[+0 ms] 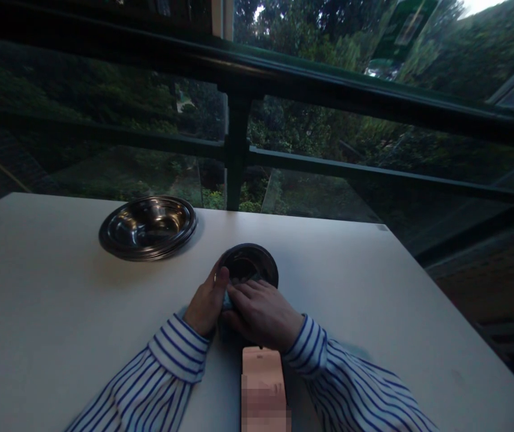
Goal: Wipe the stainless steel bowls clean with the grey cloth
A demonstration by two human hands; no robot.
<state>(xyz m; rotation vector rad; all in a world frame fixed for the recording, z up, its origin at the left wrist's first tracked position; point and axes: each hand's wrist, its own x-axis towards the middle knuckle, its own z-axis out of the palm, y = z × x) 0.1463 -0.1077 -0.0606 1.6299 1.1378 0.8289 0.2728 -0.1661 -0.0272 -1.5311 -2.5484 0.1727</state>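
Note:
A dark, shiny metal bowl [269,262] is between my hands near the middle of the white table. My left hand [206,303] grips its left side, the thumb over the rim. My right hand [261,309] reaches over the near rim, its fingers bent into the bowl. Under that palm a bit of light blue cloth [227,302] shows by the left thumb; the rest of the cloth is hidden. The fingertips inside the bowl are hard to make out.
A stack of wide metal bowls [149,231] stands on the white table [50,300] at the back left. A phone [262,372] with a pinkish screen lies close in front of my hands. Beyond the table's far edge runs a dark green railing [239,144] with glass and trees behind.

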